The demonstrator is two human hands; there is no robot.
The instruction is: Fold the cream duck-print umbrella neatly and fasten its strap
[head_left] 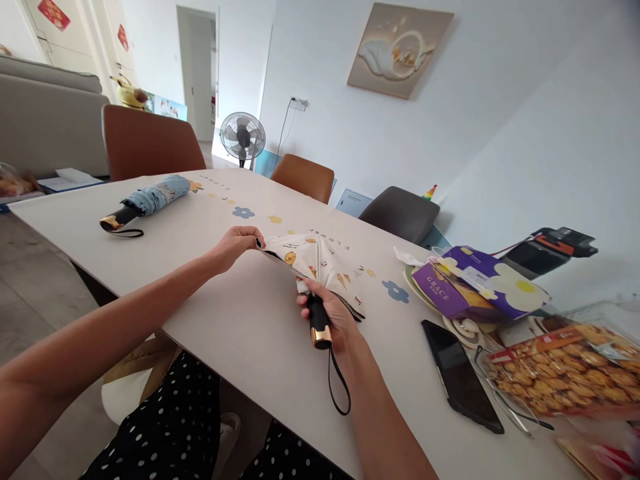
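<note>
A small folding umbrella [320, 263] with cream printed fabric lies on the white table [240, 333] in front of me. My right hand [333, 320] is closed around its black handle with a gold end cap; a black wrist loop hangs below. My left hand [237, 243] pinches the edge of the loose fabric at the left and pulls it outward.
A second, blue folded umbrella [150, 200] lies at the table's far left. To the right are a black phone [460, 377], a purple bag [475, 283] and a packet of snacks [565, 367]. Chairs [150, 143] stand around the table; a fan [243, 137] stands beyond.
</note>
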